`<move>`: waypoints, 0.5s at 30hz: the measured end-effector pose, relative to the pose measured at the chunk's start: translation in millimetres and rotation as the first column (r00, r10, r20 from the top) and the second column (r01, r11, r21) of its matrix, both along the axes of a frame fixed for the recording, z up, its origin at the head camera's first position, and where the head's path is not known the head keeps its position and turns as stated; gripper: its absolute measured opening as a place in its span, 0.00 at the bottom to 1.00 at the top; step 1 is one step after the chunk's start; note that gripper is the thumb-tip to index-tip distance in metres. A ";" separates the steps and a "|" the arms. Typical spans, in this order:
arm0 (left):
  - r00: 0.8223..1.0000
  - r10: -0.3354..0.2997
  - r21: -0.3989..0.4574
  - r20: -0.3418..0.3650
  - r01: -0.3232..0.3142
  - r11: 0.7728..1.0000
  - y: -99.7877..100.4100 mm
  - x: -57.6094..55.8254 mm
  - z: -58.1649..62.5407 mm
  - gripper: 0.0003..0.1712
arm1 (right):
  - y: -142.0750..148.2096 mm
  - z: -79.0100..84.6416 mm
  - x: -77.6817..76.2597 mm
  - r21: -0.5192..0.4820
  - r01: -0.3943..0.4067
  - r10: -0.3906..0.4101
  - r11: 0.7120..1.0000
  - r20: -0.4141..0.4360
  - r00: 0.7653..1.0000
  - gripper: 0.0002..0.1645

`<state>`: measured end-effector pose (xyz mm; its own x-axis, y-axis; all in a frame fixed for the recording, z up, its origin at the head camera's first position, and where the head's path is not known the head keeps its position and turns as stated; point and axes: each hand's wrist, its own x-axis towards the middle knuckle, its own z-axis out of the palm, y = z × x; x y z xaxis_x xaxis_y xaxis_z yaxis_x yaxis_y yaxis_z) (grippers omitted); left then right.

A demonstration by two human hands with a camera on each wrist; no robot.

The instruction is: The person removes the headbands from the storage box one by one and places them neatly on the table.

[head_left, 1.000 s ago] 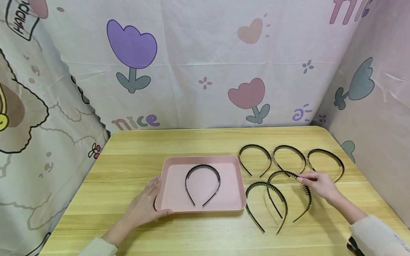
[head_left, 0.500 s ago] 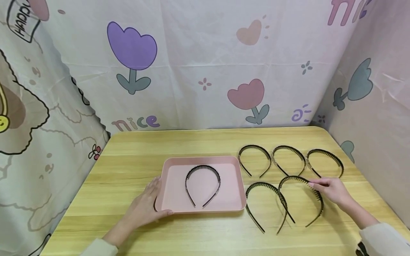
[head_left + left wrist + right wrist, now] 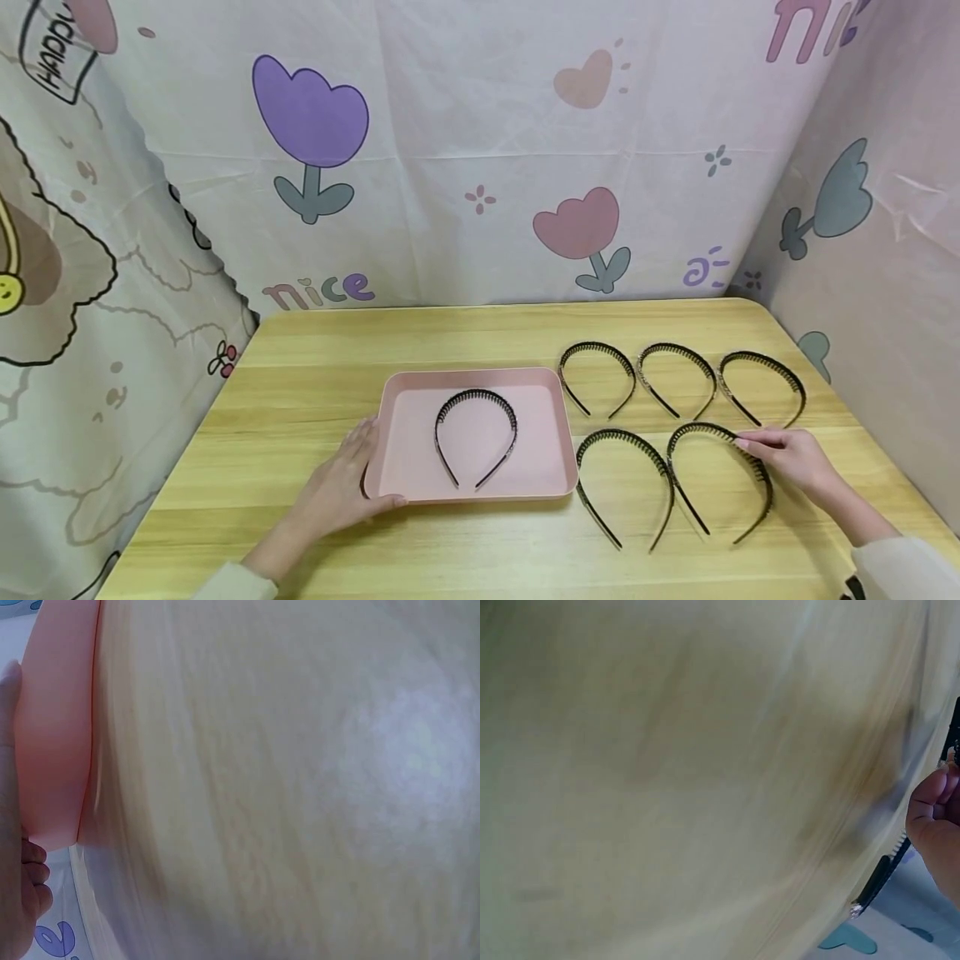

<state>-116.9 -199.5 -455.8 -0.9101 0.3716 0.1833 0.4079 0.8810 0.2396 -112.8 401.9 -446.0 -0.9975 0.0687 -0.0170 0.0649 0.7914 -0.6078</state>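
Observation:
A pink tray (image 3: 405, 442) lies on the table, with one black toothed headband (image 3: 477, 393) inside, its ends toward me. My left hand (image 3: 337, 483) holds the tray's near left corner, fingers along the left side and thumb at the front wall. In the left wrist view that hand (image 3: 11, 825) shows against the tray's outer wall (image 3: 56, 727). To the right, my right hand (image 3: 795, 458) pinches a headband (image 3: 701, 427) on the right of its arch. Left of it, its neighbour, another headband (image 3: 618, 433), lies beside the tray.
Three more black headbands stretch in a back row: a left one (image 3: 597, 346), a middle one (image 3: 677, 348) and a right one (image 3: 763, 358). The wooden table (image 3: 315, 358) meets a printed cloth backdrop (image 3: 450, 233) behind and at both sides.
My right hand has moved right and slightly toward me with its headband, which overlapped its neighbour and now stands beside it. My left hand and the tray have stayed put.

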 end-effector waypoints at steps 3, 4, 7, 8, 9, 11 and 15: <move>1.000 -0.001 0.001 -0.006 0.001 1.000 -0.3 0.4 -0.7 0.65 | 4.4 -1.6 0.5 0.006 0.009 -0.009 1.000 0.014 1.000 0.21; 1.000 -0.001 0.002 -0.008 0.001 1.000 -0.4 0.4 -0.9 0.65 | 5.6 -2.1 0.5 0.007 0.011 -0.011 1.000 0.021 1.000 0.22; 1.000 0.000 0.003 -0.011 0.000 1.000 -0.5 0.3 -1.1 0.65 | 8.0 -3.3 0.5 0.007 0.018 -0.019 1.000 0.037 0.999 0.23; 1.000 0.000 0.003 -0.010 0.000 1.000 -0.5 0.3 -1.1 0.65 | 8.5 -3.9 0.5 0.001 0.020 -0.020 1.000 0.034 0.999 0.23; 1.000 0.001 0.003 -0.009 -0.001 1.000 -0.5 0.2 -1.1 0.65 | 8.9 -4.7 0.3 0.004 0.025 -0.025 1.000 0.030 0.999 0.22; 1.000 0.002 0.004 -0.006 -0.002 1.000 -0.5 0.0 -1.1 0.65 | 9.4 -5.6 0.4 0.002 0.025 -0.025 1.000 0.025 0.999 0.22; 1.000 0.005 0.004 -0.004 -0.005 1.000 -0.5 -0.2 -1.4 0.65 | 8.9 -5.9 0.0 -0.034 0.028 -0.026 0.999 0.040 0.999 0.23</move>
